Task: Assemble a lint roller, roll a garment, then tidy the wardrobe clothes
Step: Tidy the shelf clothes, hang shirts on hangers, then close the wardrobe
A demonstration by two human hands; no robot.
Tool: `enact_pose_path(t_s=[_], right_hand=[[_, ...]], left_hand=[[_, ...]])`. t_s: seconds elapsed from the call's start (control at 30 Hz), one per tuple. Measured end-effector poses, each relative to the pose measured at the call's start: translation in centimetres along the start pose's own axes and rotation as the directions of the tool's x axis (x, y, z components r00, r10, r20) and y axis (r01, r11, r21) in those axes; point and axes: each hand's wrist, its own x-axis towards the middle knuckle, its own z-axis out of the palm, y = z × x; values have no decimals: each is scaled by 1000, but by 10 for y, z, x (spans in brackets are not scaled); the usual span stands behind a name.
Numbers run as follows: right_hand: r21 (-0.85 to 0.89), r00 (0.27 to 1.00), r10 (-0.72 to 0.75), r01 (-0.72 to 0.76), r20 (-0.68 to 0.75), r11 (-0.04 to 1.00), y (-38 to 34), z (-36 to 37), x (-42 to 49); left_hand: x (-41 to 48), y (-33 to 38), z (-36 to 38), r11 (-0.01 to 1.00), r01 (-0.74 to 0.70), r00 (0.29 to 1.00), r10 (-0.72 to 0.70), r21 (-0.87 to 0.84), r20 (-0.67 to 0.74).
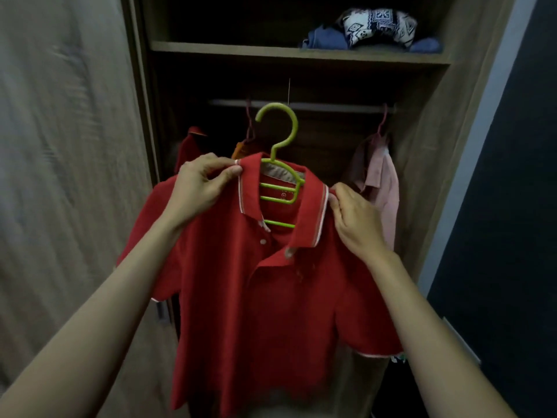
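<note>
Both arms reach forward and up from the bottom corners of the view, holding a red polo shirt (pixel 271 297) in front of an open wardrobe (pixel 434 146). The left hand (pixel 199 188) is raised at the shirt's left shoulder, fingers curled, thumb and fingertips pinching the edge of the collar (pixel 250 188). The right hand (pixel 358 224) sits a little lower at the other shoulder, back of the hand to the camera, fingers curled and pinching the fabric just beside the collar's outer edge.

The shirt hangs on a lime-green plastic hanger (pixel 278 182), whose rungs show through the open neck and whose hook (pixel 280 125) stands upright below the rail (pixel 331 106); whether it touches the rail cannot be told. The collar has white trim, the placket is unbuttoned, and the short sleeves end in pale edging. Behind it, a pink shirt (pixel 382 188) hangs on the rail at right and another red garment (pixel 190 146) at left. Folded clothes (pixel 373 28) lie on the upper shelf (pixel 271 52).
</note>
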Motion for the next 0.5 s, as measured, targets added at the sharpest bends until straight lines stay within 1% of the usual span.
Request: enact_pose_path(t_s=[0.07, 0.17, 0.2, 0.23, 0.3, 0.33, 0.4, 0.47, 0.5], right_hand=[[8, 1000, -1, 2, -3, 1000, -4, 0, 1], [10, 996, 66, -65, -61, 998, 7, -6, 1], [-3, 993, 88, -89, -83, 996, 12, -9, 1], [-16, 990, 103, -105, -94, 994, 15, -11, 1], [-29, 990, 114, -116, -81, 993, 15, -13, 2], [-19, 991, 121, -123, -51, 992, 13, -14, 3], [56, 991, 124, -127, 55, 990, 11, -24, 4], [174, 968, 113, -153, 224, 973, 11, -43, 4], [234, 939, 105, -189, 328, 954, 11, -55, 3]], left_hand=[[2, 0, 2, 1000, -5, 1000, 5, -18, -11], [3, -13, -2, 995, 45, 989, -56, -85, -136], [1, -16, -4, 994, 53, 987, -67, -98, -147], [0, -16, -5, 995, 43, 991, -54, -91, -123], [-3, -15, -3, 998, 16, 1000, -16, -64, -4], [-3, -14, -1, 998, 18, 999, -16, -52, 43], [-5, -14, 3, 997, 45, 996, -41, -56, 73], [-7, -17, 7, 994, 64, 995, -56, -93, 85], [-9, -18, 9, 990, 71, 994, -59, -126, 93]])
